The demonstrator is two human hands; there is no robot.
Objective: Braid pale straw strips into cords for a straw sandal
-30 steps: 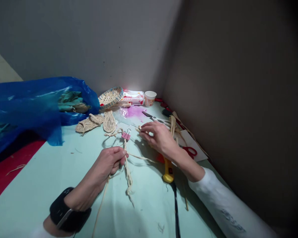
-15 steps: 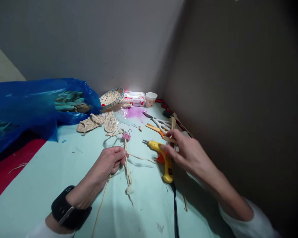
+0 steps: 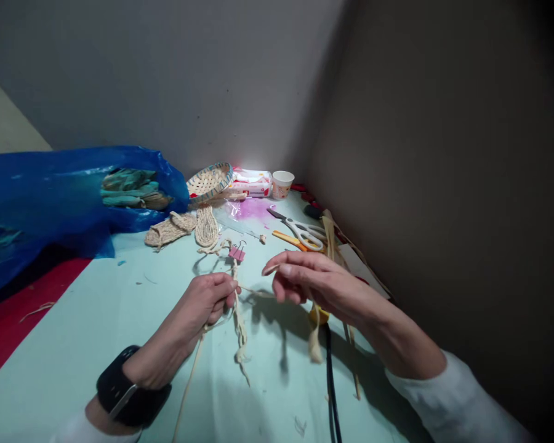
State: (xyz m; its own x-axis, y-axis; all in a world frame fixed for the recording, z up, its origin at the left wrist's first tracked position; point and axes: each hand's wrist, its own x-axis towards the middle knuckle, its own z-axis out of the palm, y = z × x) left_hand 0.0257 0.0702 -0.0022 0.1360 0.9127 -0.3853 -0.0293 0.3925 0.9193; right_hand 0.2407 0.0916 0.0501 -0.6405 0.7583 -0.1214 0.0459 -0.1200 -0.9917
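Note:
My left hand (image 3: 212, 298) pinches a pale plant-fibre braid (image 3: 235, 271) just below a pink binder clip (image 3: 237, 253). Loose ends (image 3: 240, 341) of the braid trail down over the table, and one thin strand reaches right toward my other hand. A long strand also runs from under the left hand to the front edge of view. My right hand (image 3: 311, 280) is raised to the right of the braid, thumb and forefinger closed on a pale fibre strip (image 3: 314, 344) that hangs below the palm. The yellow glue gun (image 3: 321, 315) lies mostly hidden behind this hand.
White-handled scissors (image 3: 300, 227) and an orange-handled tool (image 3: 289, 240) lie beyond my right hand. Woven soles (image 3: 206, 227), a small basket (image 3: 210, 183), a tissue pack (image 3: 252, 183) and a paper cup (image 3: 282, 184) stand at the back. A blue bag (image 3: 50, 191) fills the left; black cable (image 3: 331, 381) runs frontward.
My right hand went from near a small scrap at the table's middle to the fibre bundle on the right, then came back leftward with a strip. My left hand kept its pinch.

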